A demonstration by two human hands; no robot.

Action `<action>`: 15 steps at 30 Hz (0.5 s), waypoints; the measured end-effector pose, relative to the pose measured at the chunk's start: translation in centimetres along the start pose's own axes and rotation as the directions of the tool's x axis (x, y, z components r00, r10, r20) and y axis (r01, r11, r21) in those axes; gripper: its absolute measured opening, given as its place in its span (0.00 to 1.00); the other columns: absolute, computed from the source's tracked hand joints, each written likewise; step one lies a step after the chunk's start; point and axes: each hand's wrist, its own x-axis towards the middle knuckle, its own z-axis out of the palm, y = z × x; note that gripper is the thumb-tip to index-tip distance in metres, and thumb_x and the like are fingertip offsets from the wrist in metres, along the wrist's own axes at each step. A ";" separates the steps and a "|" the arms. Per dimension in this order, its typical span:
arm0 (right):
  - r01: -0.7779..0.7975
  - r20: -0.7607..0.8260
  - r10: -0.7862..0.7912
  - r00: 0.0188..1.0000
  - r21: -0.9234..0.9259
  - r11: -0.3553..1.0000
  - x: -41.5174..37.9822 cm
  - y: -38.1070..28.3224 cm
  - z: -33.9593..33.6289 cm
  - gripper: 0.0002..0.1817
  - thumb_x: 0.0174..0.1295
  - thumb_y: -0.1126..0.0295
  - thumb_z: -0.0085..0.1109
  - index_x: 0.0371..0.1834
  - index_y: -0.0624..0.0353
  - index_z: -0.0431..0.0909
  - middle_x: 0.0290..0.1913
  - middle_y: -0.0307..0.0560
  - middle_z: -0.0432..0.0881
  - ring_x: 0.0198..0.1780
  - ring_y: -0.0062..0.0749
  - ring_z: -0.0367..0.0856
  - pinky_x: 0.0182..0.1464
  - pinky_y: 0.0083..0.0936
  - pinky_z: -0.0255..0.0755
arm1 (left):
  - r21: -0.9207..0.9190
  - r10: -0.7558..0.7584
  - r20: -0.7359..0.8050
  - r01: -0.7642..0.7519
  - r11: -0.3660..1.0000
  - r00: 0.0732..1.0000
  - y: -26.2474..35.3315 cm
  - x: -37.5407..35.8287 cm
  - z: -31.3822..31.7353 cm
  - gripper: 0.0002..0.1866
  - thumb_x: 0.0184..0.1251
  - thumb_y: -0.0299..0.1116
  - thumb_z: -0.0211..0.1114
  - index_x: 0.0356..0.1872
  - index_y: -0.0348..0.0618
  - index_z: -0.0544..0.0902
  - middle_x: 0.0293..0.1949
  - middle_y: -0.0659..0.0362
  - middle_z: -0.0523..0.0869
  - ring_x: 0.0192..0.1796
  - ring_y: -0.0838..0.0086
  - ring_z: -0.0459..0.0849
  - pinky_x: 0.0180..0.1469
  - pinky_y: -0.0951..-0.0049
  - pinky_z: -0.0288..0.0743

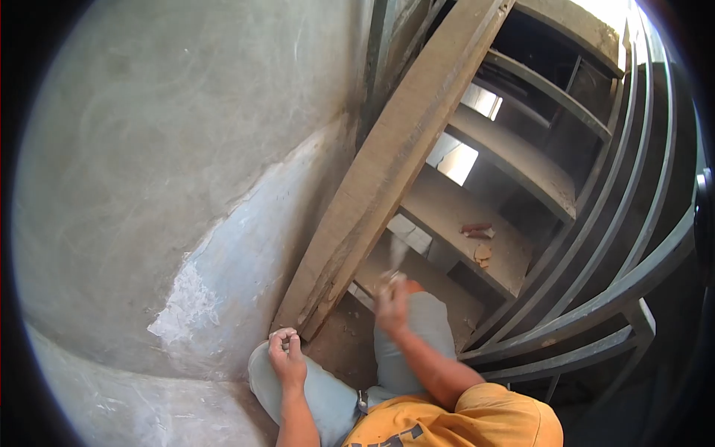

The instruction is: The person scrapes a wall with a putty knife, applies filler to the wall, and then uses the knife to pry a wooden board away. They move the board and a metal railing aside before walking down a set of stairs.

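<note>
My left hand (pixel 287 352) is closed above my left knee, close to the lower end of a long dusty wooden beam (pixel 395 149); what it holds, if anything, is too small to name. My right hand (pixel 392 302) is closed over my right knee, around a blurred tool (pixel 400 252) whose pale blade points up the stairs. An orange-red part shows beside that hand. Above it, broken reddish pieces (pixel 477 230) and tan flakes (pixel 482 255) lie on a wooden step (pixel 447 201).
A grey plastered wall (pixel 186 112) with a bare bluish patch (pixel 246 246) stands on the left. Curved metal railings (pixel 596 313) run along the right. Open gaps show between the steps going up.
</note>
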 end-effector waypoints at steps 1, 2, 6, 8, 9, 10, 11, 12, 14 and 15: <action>0.091 -0.096 -0.100 0.990 -0.094 0.991 2.5 -0.3 -1.6 0.04 0.77 0.70 0.50 0.51 0.53 0.71 0.29 0.33 0.71 0.23 0.15 0.68 0.24 0.20 0.64 | 0.018 0.023 0.000 -0.023 1.000 1.000 0.0 0.1 -0.1 0.05 0.67 0.29 0.63 0.38 0.39 0.83 0.42 0.57 0.86 0.44 0.67 0.82 0.46 0.68 0.73; 0.342 -0.188 -0.438 0.879 -0.391 0.854 5.1 -1.6 -2.7 0.04 0.78 0.69 0.51 0.50 0.54 0.72 0.29 0.36 0.74 0.23 0.20 0.72 0.24 0.23 0.66 | 0.035 0.044 0.002 -0.044 0.998 0.999 0.0 0.1 -0.1 0.05 0.67 0.29 0.63 0.38 0.39 0.83 0.42 0.57 0.86 0.44 0.68 0.82 0.46 0.68 0.73; -0.307 -0.341 0.180 0.923 -0.367 0.878 9.9 -3.0 -8.3 0.12 0.77 0.62 0.54 0.50 0.59 0.74 0.30 0.48 0.80 0.31 0.41 0.82 0.35 0.36 0.74 | 0.039 -0.031 0.031 0.029 0.999 0.999 0.3 0.4 -0.1 0.05 0.67 0.28 0.63 0.39 0.38 0.83 0.41 0.60 0.85 0.45 0.72 0.80 0.50 0.71 0.71; -0.676 -0.277 0.618 0.736 -0.249 0.693 9.0 -2.6 -9.6 0.15 0.75 0.59 0.56 0.50 0.62 0.74 0.32 0.57 0.82 0.36 0.56 0.85 0.42 0.44 0.78 | 0.024 -0.060 0.025 0.059 0.998 0.998 0.5 0.5 0.0 0.06 0.68 0.29 0.62 0.38 0.37 0.83 0.41 0.59 0.85 0.46 0.71 0.80 0.52 0.71 0.72; -0.476 -0.346 0.342 0.874 -0.459 0.751 7.8 -1.0 -10.0 0.18 0.75 0.56 0.55 0.50 0.62 0.75 0.35 0.60 0.84 0.39 0.60 0.85 0.45 0.47 0.77 | 0.029 -0.061 0.039 0.060 0.998 0.997 0.1 0.7 0.1 0.06 0.68 0.29 0.62 0.38 0.37 0.83 0.41 0.59 0.85 0.46 0.71 0.80 0.52 0.71 0.72; -0.257 -0.332 0.033 0.943 -0.661 0.705 7.0 0.4 -10.4 0.20 0.75 0.53 0.55 0.51 0.62 0.75 0.38 0.63 0.85 0.43 0.64 0.85 0.47 0.51 0.76 | 0.034 -0.029 0.026 0.028 0.999 0.999 -0.5 0.9 0.3 0.06 0.68 0.30 0.63 0.39 0.38 0.83 0.41 0.59 0.85 0.45 0.71 0.81 0.48 0.70 0.71; -0.190 -0.347 -0.065 0.936 -0.649 0.736 6.0 -0.6 -10.1 0.20 0.74 0.52 0.55 0.53 0.60 0.77 0.43 0.66 0.86 0.48 0.66 0.85 0.50 0.53 0.75 | 0.042 -0.004 0.012 0.003 0.999 1.000 -0.6 0.8 0.3 0.06 0.68 0.30 0.63 0.39 0.40 0.84 0.41 0.59 0.86 0.44 0.71 0.81 0.44 0.70 0.70; -0.205 -0.352 -0.050 0.935 -0.650 0.732 6.1 0.3 -10.7 0.20 0.74 0.52 0.55 0.53 0.60 0.77 0.43 0.66 0.86 0.48 0.66 0.85 0.50 0.53 0.75 | 0.052 -0.014 0.021 0.013 0.999 1.000 -0.8 0.8 0.3 0.06 0.68 0.30 0.63 0.39 0.40 0.84 0.41 0.59 0.86 0.44 0.71 0.81 0.44 0.70 0.70; -0.372 -0.330 0.181 0.926 -0.726 0.579 6.7 2.1 -12.4 0.21 0.74 0.51 0.55 0.55 0.58 0.77 0.43 0.65 0.87 0.48 0.66 0.85 0.51 0.54 0.75 | 0.011 -0.033 0.019 0.033 0.999 0.999 -1.0 0.8 0.3 0.06 0.68 0.31 0.63 0.39 0.39 0.83 0.41 0.60 0.86 0.43 0.72 0.81 0.44 0.71 0.69; -0.347 -0.374 0.077 0.924 -0.739 0.577 6.4 0.3 -11.3 0.21 0.74 0.51 0.55 0.54 0.58 0.77 0.43 0.65 0.87 0.48 0.66 0.85 0.51 0.55 0.75 | 0.016 -0.037 0.031 0.036 0.999 0.999 -1.0 0.8 0.3 0.06 0.68 0.31 0.63 0.39 0.39 0.83 0.41 0.60 0.86 0.43 0.72 0.81 0.44 0.71 0.69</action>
